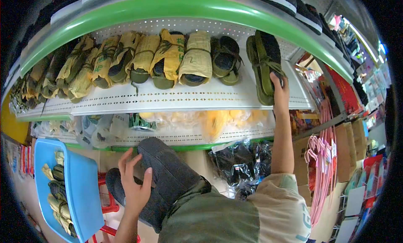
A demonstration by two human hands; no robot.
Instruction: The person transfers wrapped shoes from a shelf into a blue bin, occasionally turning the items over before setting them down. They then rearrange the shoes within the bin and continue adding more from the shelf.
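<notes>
My right hand (pixel 281 92) is closed on a pair of olive-green cloth shoes (pixel 263 71) tied together with string. The pair stands upright at the right end of the white shelf (pixel 168 103), its dark openings partly facing right. My left hand (pixel 135 182) hangs open with fingers apart, just above my dark trouser knee. To the left of the held pair is another tied dark shoe pair (pixel 226 60) without paper. Beyond it, several shoe pairs wrapped in tan paper (pixel 195 58) line the shelf.
A blue bin (pixel 90 188) holding several wrapped shoe pairs stands at the lower left by a red frame (pixel 110 205). Plastic-bagged goods (pixel 241 161) lie below the shelf. Pink hangers (pixel 323 171) and cardboard boxes (pixel 347 148) are at right. A green shelf edge (pixel 184 6) arches overhead.
</notes>
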